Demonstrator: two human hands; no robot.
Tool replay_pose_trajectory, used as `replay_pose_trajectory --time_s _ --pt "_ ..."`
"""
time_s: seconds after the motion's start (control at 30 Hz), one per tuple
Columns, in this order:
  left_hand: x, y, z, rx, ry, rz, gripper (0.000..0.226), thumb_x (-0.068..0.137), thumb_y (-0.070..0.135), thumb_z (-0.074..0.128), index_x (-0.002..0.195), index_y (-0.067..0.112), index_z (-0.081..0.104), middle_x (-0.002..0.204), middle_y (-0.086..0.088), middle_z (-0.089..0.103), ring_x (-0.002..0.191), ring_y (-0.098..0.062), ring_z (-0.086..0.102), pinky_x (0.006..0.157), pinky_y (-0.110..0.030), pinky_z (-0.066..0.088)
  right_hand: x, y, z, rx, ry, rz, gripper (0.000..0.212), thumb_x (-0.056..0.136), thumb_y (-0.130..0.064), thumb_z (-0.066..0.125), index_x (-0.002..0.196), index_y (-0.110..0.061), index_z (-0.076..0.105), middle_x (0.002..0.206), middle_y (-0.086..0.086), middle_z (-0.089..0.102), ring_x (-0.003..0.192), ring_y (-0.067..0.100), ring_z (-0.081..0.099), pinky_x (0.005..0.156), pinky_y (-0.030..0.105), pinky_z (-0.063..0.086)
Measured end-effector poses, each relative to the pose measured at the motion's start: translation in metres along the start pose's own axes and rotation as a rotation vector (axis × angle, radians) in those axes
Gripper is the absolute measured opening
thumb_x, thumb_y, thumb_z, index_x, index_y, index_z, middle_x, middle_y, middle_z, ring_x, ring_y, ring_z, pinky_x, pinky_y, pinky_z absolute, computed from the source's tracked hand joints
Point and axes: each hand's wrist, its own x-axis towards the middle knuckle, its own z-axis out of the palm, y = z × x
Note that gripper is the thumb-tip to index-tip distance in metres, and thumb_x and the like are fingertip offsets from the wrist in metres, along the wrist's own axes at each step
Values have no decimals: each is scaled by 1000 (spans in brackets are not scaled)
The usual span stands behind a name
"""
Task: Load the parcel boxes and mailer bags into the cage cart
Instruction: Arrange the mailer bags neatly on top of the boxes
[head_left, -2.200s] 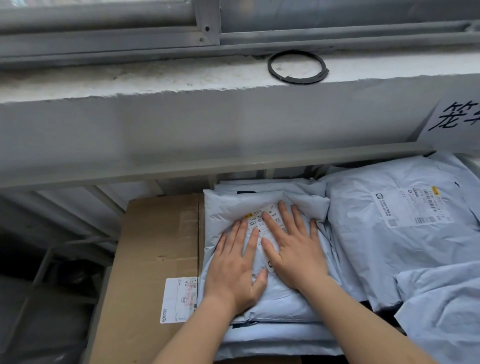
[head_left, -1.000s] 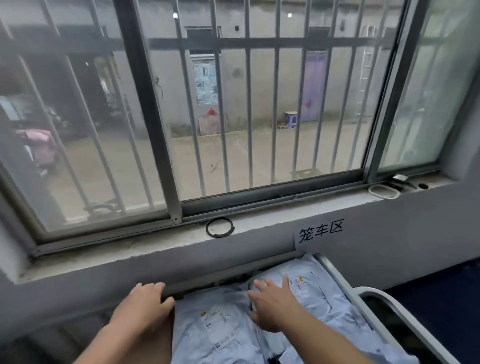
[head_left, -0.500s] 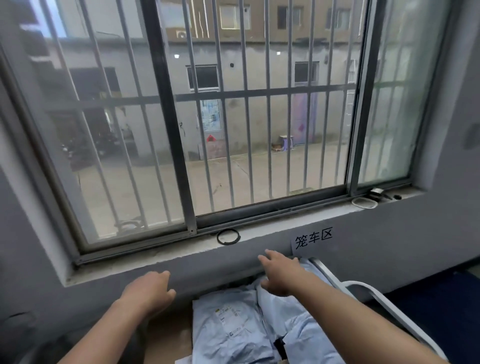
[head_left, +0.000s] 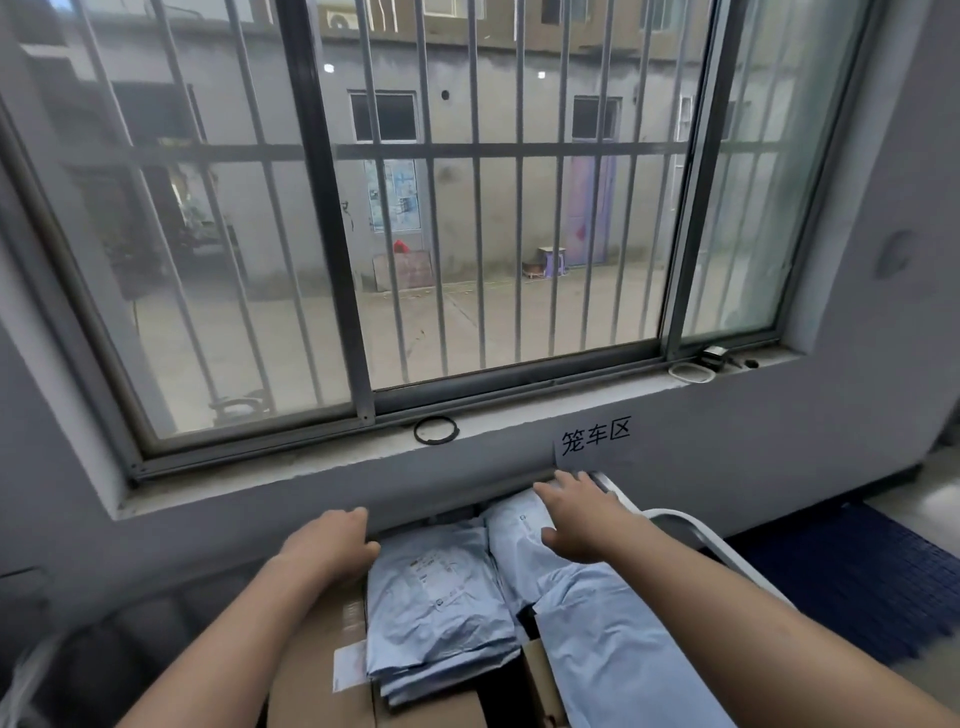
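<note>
below the grey concrete window sill, pale blue plastic mailer bags lie stacked on a brown cardboard box inside the grey metal cage cart. the right hand is spread above the far bags, the left hand loosely bent over the box; they are apart, holding nothing.

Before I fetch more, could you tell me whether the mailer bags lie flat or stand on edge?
Flat: the mailer bags lie stacked, label up, on the cardboard box.

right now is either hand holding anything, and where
Right hand holds nothing, spread open over the pale blue plastic mailer bags. Left hand curls at the grey metal cart rail; grip cannot be told.
</note>
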Motion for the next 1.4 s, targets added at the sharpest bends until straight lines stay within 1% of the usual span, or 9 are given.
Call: replay_pose_trajectory --time_s 0.1,0.23,0.4,0.57,0.7,0.87,1.03,1.27,1.4 --pt "3 22 1 -57 28 57 43 103 49 34 123 17 55 133 -10 59 122 -27 55 98 -38 45 -6 13 7 49 -18 -18 56 97 -35 49 149 -19 33 151 11 35 133 33 44 102 45 45" --pt "4 54 2 -62 30 105 47 105 52 29 123 16 54 131 -10 59 121 -29 55 98 -41 45 -4 33 15 33 -41 -39 52 97 -34 48 145 -19 36 141 6 45 124 29 49 95 43 49" --pt "13 84 7 -57 0 75 50 105 52 29 130 14 51 135 -12 56 125 -29 53 99 -41 44 2 62 19 17 -24 -86 60 98 -34 47 153 -20 29 154 5 36 140 26 37 105 41 43" --pt "25 114 19 -183 -62 -46 58 106 53 23 136 12 51 141 -14 56 129 -30 50 104 -39 40 13 125 24 17 -24 -92 56 97 -34 49 149 -21 34 152 4 36 139 25 37 105 45 44" --pt "32 155 27 -162 -88 -133 59 105 55 24 136 12 50 139 -14 56 127 -32 52 103 -43 42 22 191 34 -19 -65 -71 59 96 -36 48 151 -23 32 156 5 30 138 27 38 103 46 46" --pt "43 220 29 -84 -88 -118 54 104 51 28 134 12 49 137 -13 56 124 -31 53 100 -45 45 31 257 36 -8 -88 -56 58 95 -35 48 149 -20 35 154 4 33 138 27 40 106 45 44" --pt "54 261 39 -3 -99 -108 39 103 36 35 131 11 46 134 -12 55 119 -30 55 90 -40 46 46 291 33 -16 -99 -78 55 97 -33 47 149 -17 36 156 6 31 141 28 37 108 44 42" --pt "62 274 96 33 -158 -117 35 96 8 43 130 12 45 134 -11 53 122 -31 53 95 -43 49 72 276 80 -47 -109 -205 56 104 -42 38 154 -21 27 165 6 16 150 25 19 113 46 35" --pt "79 278 138 -10 -199 -32 40 90 -8 48 128 5 44 131 -15 50 119 -33 53 93 -41 49 81 265 122 -132 -128 -311 56 106 -46 26 159 -30 14 169 -2 0 155 21 -3 121 53 19"
